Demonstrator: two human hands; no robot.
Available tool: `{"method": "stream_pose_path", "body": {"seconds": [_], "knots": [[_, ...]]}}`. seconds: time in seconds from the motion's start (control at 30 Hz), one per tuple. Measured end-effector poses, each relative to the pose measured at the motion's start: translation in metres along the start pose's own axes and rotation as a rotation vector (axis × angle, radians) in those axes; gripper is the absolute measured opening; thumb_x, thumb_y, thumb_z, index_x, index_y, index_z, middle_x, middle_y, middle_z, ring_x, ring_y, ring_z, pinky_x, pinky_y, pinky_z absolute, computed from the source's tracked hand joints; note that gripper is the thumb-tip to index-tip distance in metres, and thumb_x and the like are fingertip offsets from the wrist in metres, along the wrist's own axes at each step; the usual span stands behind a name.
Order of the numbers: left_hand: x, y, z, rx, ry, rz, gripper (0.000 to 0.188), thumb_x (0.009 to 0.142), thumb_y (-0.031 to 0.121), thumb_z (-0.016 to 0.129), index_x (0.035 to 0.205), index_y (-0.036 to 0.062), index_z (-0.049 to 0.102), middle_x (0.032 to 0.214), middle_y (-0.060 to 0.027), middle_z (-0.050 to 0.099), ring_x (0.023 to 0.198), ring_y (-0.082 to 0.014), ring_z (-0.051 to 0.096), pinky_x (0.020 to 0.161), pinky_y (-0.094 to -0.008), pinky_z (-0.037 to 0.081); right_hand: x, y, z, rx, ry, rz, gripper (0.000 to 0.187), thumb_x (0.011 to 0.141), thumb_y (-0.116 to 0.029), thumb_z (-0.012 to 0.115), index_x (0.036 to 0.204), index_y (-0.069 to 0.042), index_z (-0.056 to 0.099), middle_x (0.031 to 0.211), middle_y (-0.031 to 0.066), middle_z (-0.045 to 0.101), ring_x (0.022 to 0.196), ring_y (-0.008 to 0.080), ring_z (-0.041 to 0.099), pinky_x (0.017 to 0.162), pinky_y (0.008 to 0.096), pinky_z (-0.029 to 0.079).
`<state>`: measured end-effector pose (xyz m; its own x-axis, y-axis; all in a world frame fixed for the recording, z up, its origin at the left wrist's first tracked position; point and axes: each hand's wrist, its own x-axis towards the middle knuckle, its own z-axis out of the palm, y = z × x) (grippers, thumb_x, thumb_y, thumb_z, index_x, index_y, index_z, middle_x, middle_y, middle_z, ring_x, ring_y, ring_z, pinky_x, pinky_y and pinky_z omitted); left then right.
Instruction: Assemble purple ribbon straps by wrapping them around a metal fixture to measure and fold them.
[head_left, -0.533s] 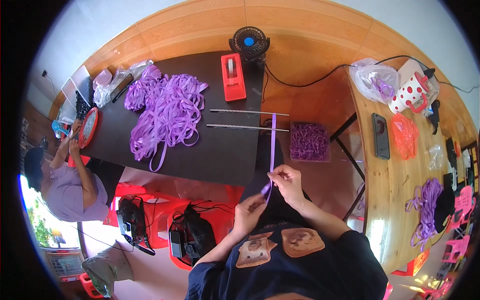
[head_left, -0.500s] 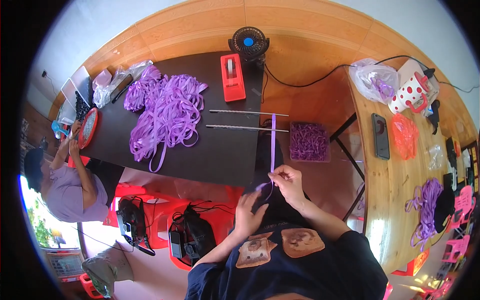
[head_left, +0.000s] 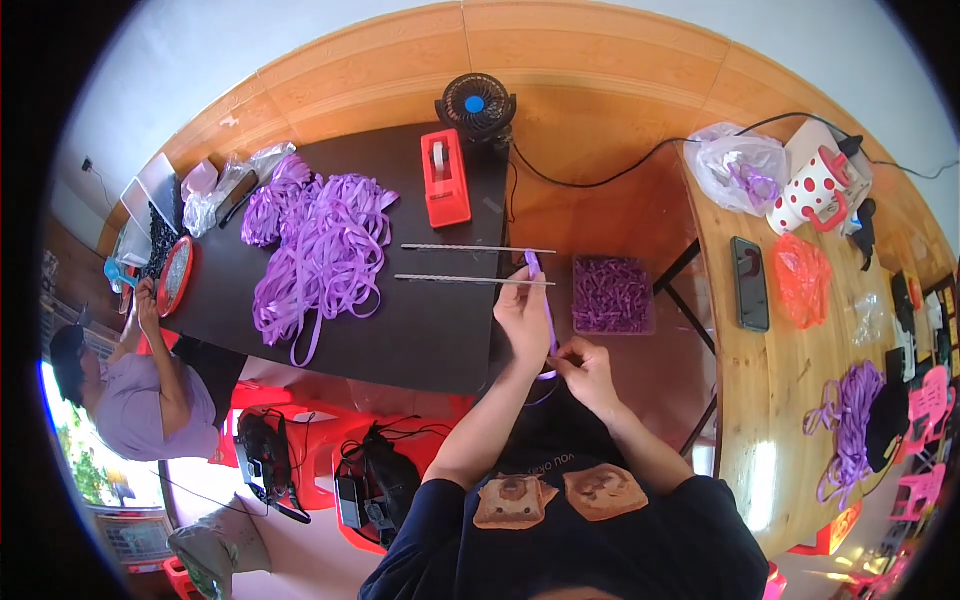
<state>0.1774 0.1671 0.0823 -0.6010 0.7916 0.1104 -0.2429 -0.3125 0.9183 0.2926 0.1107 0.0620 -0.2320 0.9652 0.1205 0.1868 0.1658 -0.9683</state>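
Note:
Two thin metal rods [head_left: 440, 247] stick out past the right edge of the dark table, side by side. A strip of purple ribbon [head_left: 548, 318] hangs from them and runs down toward my lap. My left hand [head_left: 522, 315] is raised to the nearer rod, its fingers closed on the ribbon close to the rods. Lower and to the right, my right hand [head_left: 586, 376] pinches the same ribbon between thumb and fingers. Some of the ribbon below my right hand is partly hidden against my dark clothes.
A heap of purple ribbon [head_left: 325, 265], a red tape dispenser [head_left: 446, 180] and a small fan [head_left: 476, 108] are on the dark table [head_left: 420, 345]. Beneath the rods stands a bin of purple pieces [head_left: 613, 296]. A wooden table [head_left: 745, 400] holds a phone [head_left: 750, 284]. Another person [head_left: 150, 400] works at left.
My left hand has moved up and forward from near my lap to the ribbon by the rods. My right hand stays on the ribbon, slightly lower in view. The view has shifted a little.

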Motion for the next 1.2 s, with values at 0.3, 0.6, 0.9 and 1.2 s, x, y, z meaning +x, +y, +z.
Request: {"method": "stream_pose_path", "body": {"seconds": [0.3,0.6,0.9,1.2], "knots": [[-0.024,0.011,0.009,0.033,-0.399,-0.291,0.007,0.084,0.004,0.067,0.086,-0.0026,0.067,0.075,-0.0005,0.064,0.067,-0.0047,0.055,0.060,-0.0195,0.042,0.009,0.016,-0.094,-0.257,-0.202,0.118,0.020,0.070,0.002,0.064,0.089,0.000,0.064,0.086,0.0113,0.063,0.076,0.0168,0.062,0.063,0.0308,0.049],[-0.055,0.095,-0.007,0.336,-0.651,-0.102,0.003,0.082,-0.002,0.066,0.085,-0.0029,0.066,0.074,-0.0006,0.057,0.065,-0.0050,0.053,0.058,-0.0187,0.040,0.033,-0.075,-0.089,0.251,-0.253,-0.382,0.026,0.077,0.009,0.060,0.101,0.001,0.064,0.100,0.0093,0.062,0.091,0.0190,0.060,0.080,0.0279,0.045],[-0.041,0.107,-0.033,0.378,-0.690,-0.263,0.008,0.083,0.006,0.066,0.085,-0.0022,0.067,0.070,-0.0013,0.062,0.064,-0.0052,0.054,0.057,-0.0203,0.042,0.023,-0.072,-0.056,0.288,-0.247,-0.096,0.006,0.087,-0.004,0.061,0.082,-0.001,0.061,0.068,-0.0007,0.056,0.063,0.0025,0.050,0.054,0.0189,0.037],[-0.021,0.128,-0.035,0.561,-0.878,-0.026,0.009,0.084,0.006,0.065,0.081,-0.0028,0.065,0.066,-0.0023,0.059,0.061,-0.0061,0.054,0.054,-0.0206,0.042,0.028,-0.087,-0.052,0.164,-0.301,-0.040,0.010,0.087,-0.004,0.060,0.078,-0.001,0.058,0.064,-0.0023,0.054,0.058,0.0017,0.046,0.049,0.0198,0.034]]}}
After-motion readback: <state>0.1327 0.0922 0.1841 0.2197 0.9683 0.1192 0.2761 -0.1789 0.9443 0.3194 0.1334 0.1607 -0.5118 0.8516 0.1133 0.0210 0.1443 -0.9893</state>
